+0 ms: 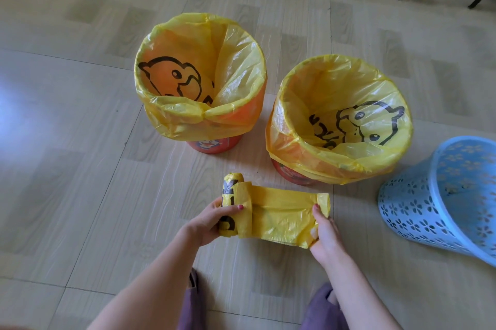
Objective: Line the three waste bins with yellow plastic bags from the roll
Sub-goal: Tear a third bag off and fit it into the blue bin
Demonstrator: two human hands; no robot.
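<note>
Just in front of the two lined orange bins (338,120), the left hand (206,222) grips the roll (229,207) while the right hand (323,233) pinches the unrolled bag (281,214). A skewed pull could tear the film off the perforation; the blue bin (442,195), right of them, stands unlined.

Bright yellow roll (231,206), black print curling round it. Yellow bags (198,72) with black duck outlines in two orange bins (212,145). Sky-blue basket (440,201), flower cut-outs all over. Pink-red nails on both hands (212,222). Pale wood-grain floor (80,142).
</note>
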